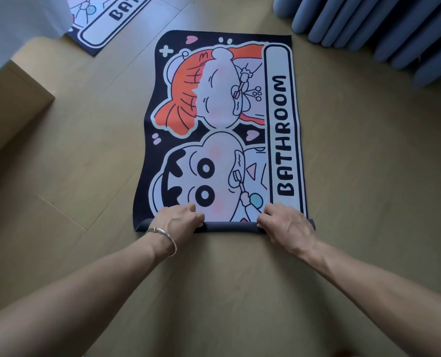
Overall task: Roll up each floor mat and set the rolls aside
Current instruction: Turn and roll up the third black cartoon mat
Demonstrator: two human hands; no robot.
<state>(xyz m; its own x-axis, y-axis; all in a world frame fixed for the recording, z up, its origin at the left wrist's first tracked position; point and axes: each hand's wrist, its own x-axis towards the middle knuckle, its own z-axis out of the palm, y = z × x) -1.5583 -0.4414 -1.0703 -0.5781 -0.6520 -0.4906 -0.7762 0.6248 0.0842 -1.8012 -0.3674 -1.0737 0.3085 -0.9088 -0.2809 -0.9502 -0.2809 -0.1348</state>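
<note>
The left hand [180,219] and the right hand [284,222] are both curling their fingers over the near end of the floor mat [222,130], gripping the slim roll [230,227] there. The hands are sitting apart, one toward each end of the roll, with a stretch of dark, matte backing showing between them. A thin metal bracelet [165,237] is circling the left wrist.

The floor mat is lying flat and face up on the wooden floor [369,202]. It is looking soft and pliable, its left edge waving slightly. Its long axis is running straight away from the person, and the roll is lying crosswise to it. The print is showing a dark border, two cartoon faces and a pale panel along the right edge with BATHROOM lettered lengthwise.

At the far left a second mat [103,24] with matching print is lying flat, partly under white fabric [15,19]. A tan box [13,94] is standing nearer on the left; its contents cannot be told. Blue pleated curtain [369,29] folds are hanging at the far right.
</note>
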